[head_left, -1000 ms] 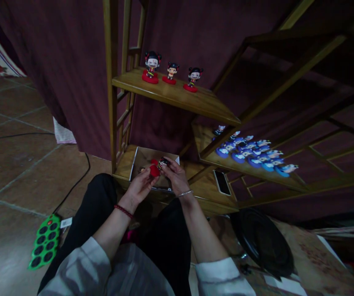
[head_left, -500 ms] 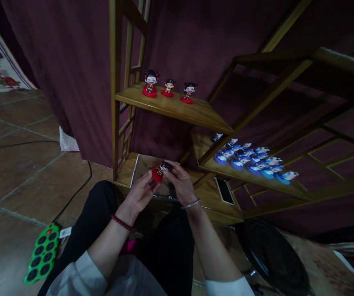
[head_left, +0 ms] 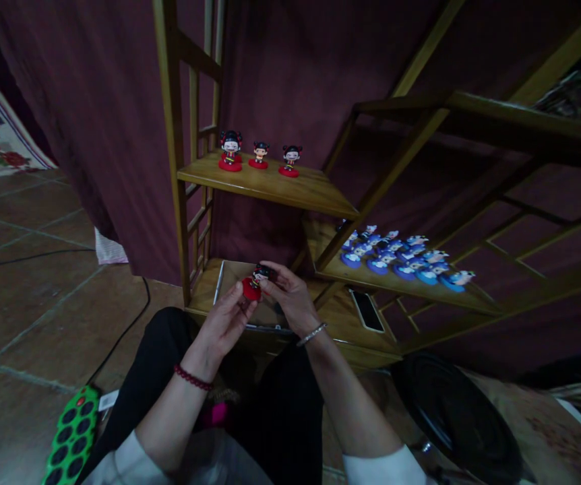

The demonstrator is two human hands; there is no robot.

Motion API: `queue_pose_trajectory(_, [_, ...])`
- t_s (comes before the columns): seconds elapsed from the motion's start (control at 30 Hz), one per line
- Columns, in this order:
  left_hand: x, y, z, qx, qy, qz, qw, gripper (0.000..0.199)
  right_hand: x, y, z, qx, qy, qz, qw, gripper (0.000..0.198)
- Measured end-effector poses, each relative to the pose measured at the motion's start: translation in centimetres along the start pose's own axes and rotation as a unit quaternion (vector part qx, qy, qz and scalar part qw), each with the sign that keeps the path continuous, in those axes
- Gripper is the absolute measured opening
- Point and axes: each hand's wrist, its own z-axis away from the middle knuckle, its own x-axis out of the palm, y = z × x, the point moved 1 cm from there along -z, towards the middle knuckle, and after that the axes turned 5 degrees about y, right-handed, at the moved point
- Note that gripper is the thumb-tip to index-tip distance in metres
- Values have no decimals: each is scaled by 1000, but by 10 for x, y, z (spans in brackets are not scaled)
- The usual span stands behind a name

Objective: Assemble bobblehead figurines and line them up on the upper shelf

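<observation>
Between my two hands is a small black-haired figurine (head_left: 259, 277) on a round red base, tilted to the left. My left hand (head_left: 227, 316) grips the red base with its fingertips. My right hand (head_left: 291, 296) pinches the figurine near its head and body. Below and behind them, an open cardboard box (head_left: 223, 276) sits on the lowest shelf, its inside partly covered by my hands. Similar red-based figurines (head_left: 289, 162) stand upright on the wooden shelf (head_left: 270, 185) above.
Several blue and purple figurines (head_left: 384, 259) crowd the shelf on the right. A phone (head_left: 366, 310) lies on the bottom shelf. A black round stool (head_left: 455, 417) is at the lower right. A green power strip (head_left: 73, 434) and its cord lie on the floor at left.
The view has shifted slightly, so the shelves appear moved to the left. Both hands keep hold of the figurine, which now stands a little more upright.
</observation>
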Motion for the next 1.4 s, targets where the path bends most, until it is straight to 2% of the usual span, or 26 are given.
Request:
queue_pose_trajectory(0.2, [4,1,3,19,-2,2,1000,14,-1,-7,1,-12,-15,3,1000,38])
queue_pose_trajectory(0.87, [7,1,6,18,-2,-23,1000,16,-4,-8,1,-62,-65,5,996,34])
queue_pose_trajectory(1.1, [14,8,11,22,-33,-32,999,14,-3,-17,-3,-71,-67,18,995,32])
queue_pose_trajectory(1.4, [16,14,17,38,-41,-27,998,15,5,-36,-5,-73,-118,29,990,32])
